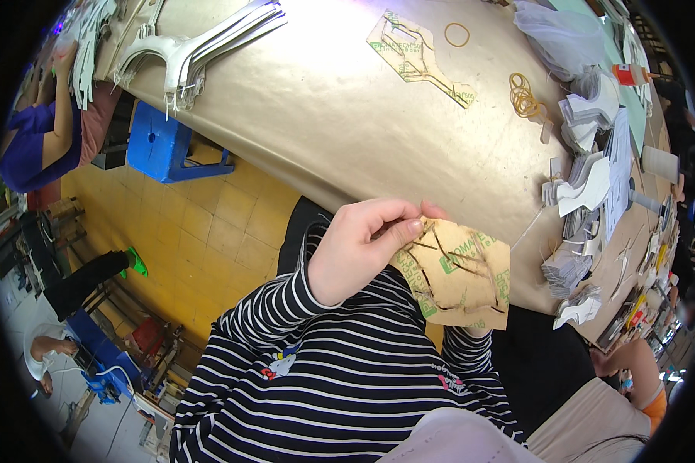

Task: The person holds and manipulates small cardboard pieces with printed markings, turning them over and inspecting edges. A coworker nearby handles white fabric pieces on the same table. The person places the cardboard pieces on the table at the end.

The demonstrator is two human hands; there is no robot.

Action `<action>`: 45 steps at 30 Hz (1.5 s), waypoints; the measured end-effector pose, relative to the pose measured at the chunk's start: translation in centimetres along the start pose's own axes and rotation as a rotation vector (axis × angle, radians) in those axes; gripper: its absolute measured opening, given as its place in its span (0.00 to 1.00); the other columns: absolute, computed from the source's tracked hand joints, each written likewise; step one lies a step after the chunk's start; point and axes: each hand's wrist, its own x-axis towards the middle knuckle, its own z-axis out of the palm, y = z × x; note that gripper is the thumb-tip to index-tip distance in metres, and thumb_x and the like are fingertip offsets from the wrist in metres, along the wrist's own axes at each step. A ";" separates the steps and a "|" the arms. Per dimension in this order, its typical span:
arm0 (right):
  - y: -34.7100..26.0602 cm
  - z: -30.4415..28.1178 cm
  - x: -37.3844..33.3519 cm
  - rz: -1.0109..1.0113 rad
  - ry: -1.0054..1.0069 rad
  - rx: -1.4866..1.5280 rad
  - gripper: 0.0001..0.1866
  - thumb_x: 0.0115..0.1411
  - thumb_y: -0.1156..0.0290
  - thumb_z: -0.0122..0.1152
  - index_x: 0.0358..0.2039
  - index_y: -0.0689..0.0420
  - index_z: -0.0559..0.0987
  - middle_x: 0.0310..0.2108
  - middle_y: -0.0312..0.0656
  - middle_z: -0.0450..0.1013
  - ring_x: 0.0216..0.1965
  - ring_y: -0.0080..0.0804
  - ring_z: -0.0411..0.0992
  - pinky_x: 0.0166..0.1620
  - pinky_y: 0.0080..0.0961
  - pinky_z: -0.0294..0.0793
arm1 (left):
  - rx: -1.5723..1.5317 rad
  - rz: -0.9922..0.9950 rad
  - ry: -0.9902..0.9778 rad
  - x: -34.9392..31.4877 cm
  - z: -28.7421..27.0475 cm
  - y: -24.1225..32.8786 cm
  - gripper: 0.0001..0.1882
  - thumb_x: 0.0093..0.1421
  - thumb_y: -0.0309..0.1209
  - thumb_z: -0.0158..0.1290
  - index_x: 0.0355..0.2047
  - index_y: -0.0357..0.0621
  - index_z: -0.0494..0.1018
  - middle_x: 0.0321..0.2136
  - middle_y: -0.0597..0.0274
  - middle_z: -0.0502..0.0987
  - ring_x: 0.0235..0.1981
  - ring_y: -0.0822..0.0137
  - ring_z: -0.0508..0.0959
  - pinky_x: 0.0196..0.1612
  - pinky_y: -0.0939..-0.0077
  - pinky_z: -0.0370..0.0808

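Note:
In front of my chest I hold a tan pattern piece, a stiff-looking flat sheet with green print and dark slit-like lines. My left hand is closed at its upper left corner, the thumb on the front face. Most of my right hand is hidden behind the sheet; a little shows under the lower edge, and fingertips, seemingly its own, show at the top edge. Farther off on the table lies a second tan pattern piece, irregular in outline, with similar dark lines. A single rubber band lies beside it.
The table has a shiny tan cover. At right are a rubber band pile and stacked white cut pieces. More white strips lie far left. A blue stool stands beside the table. Other people work at both sides.

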 end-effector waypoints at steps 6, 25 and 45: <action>1.0 -0.1 0.2 0.058 0.035 0.168 0.36 0.66 0.49 0.38 0.62 0.67 0.53 0.60 0.55 0.57 0.59 0.40 0.62 0.60 0.34 0.65 | 0.052 0.003 0.043 -0.4 0.5 0.4 0.08 0.61 0.27 0.51 0.33 0.33 0.73 0.25 0.59 0.75 0.24 0.76 0.70 0.30 0.82 0.68; -1.0 1.6 -0.8 0.156 0.168 -0.205 0.41 0.64 0.44 0.40 0.63 0.68 0.50 0.60 0.56 0.58 0.59 0.42 0.62 0.60 0.35 0.65 | -0.060 -0.049 -0.068 -0.4 0.4 0.6 0.09 0.62 0.28 0.49 0.32 0.32 0.73 0.19 0.68 0.70 0.21 0.83 0.65 0.25 0.85 0.66; -1.0 1.3 -0.8 0.119 0.157 -0.163 0.37 0.65 0.48 0.39 0.61 0.69 0.54 0.60 0.55 0.57 0.58 0.40 0.63 0.59 0.34 0.66 | -0.203 -0.133 -0.157 -0.5 0.2 1.2 0.11 0.64 0.29 0.48 0.35 0.31 0.74 0.22 0.71 0.71 0.24 0.84 0.67 0.27 0.88 0.66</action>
